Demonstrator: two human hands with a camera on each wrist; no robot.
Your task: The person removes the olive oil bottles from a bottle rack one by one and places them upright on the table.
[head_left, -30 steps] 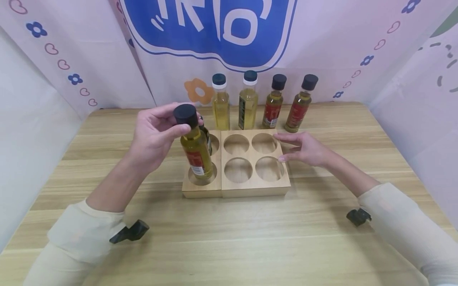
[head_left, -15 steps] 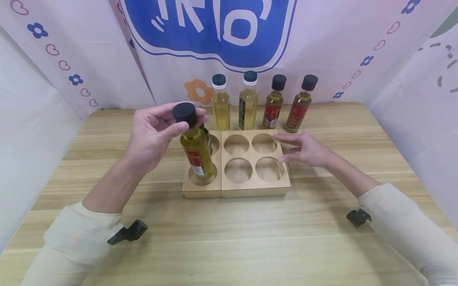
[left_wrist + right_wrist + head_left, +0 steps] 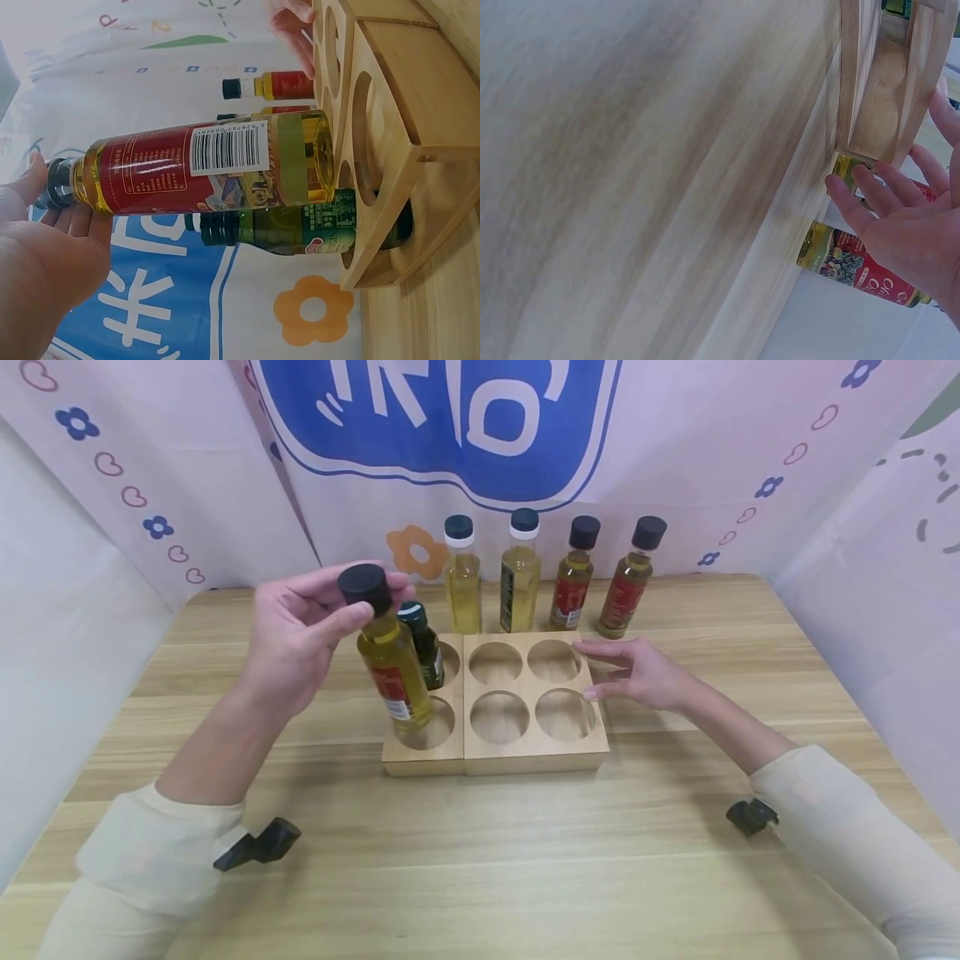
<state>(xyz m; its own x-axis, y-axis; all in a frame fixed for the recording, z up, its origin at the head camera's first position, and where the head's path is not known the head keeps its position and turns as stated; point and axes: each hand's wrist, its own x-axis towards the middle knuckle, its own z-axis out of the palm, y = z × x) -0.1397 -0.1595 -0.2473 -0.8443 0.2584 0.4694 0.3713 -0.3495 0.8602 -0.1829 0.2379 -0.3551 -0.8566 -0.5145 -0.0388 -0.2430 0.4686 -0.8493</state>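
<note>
My left hand (image 3: pixel 288 639) pinches the black cap of an oil bottle (image 3: pixel 187 169) with a red label. The bottle leans, its base above the front-left hole of a wooden bottle rack (image 3: pixel 536 760); the left wrist view shows the base apart from the wood. Behind it a dark green bottle (image 3: pixel 292 229) stands in the rack's back-left hole. My right hand (image 3: pixel 637 672) touches the rack's right end with thumb and fingers extended. In the right wrist view the fingers (image 3: pixel 877 191) lie near the rack's end.
Behind the rack stand two clear-glass bottles of pale oil (image 3: pixel 464 589) and two red-labelled oil bottles (image 3: pixel 628 593), in a row near the printed backdrop (image 3: pixel 360 518). The other holes of the rack hold nothing. The wooden table (image 3: pixel 510 868) extends in front.
The left hand has moved left and slightly up with the red-labelled bottle, which leans more, uncovering the green bottle behind. The right hand and rack have stayed put.
</note>
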